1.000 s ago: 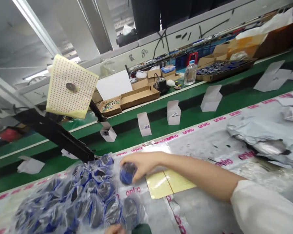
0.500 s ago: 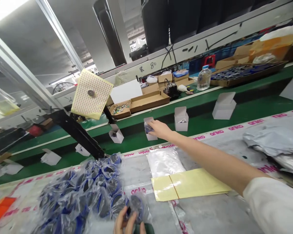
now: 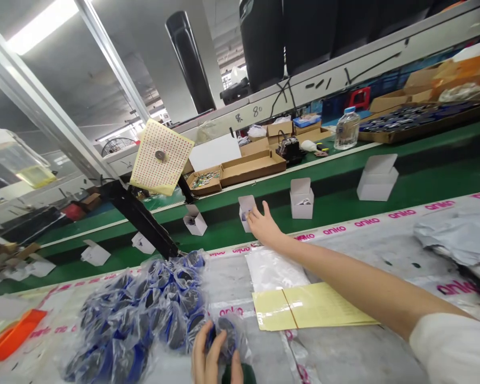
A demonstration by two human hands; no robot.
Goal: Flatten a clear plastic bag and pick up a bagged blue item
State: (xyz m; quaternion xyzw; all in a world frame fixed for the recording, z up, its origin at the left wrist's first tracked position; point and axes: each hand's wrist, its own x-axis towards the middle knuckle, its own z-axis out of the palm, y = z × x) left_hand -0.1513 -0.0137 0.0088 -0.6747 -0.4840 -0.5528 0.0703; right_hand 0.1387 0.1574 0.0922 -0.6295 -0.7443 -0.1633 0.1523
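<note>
My right hand (image 3: 264,224) reaches out over the green belt (image 3: 344,210), fingers spread, right beside a small open white box (image 3: 246,209) that holds a blue item. At the bottom edge my left hand (image 3: 214,357) grips one bagged blue-and-black round part (image 3: 226,336) from the pile of several such parts in clear bags (image 3: 144,314). The pile lies on grey plastic sheeting printed "anko" (image 3: 364,250).
More open white boxes (image 3: 302,198), (image 3: 378,177), (image 3: 195,220) ride the belt. Yellow sheets (image 3: 312,306) and a clear bag (image 3: 274,269) lie near my right arm. A black arm with a dotted yellow card (image 3: 162,157) leans at left. An orange tray (image 3: 12,336) is at far left.
My right hand carried a blue part from the pile out to the white box on the belt and opened, with the part now in the box. My left hand took hold of another bagged part.
</note>
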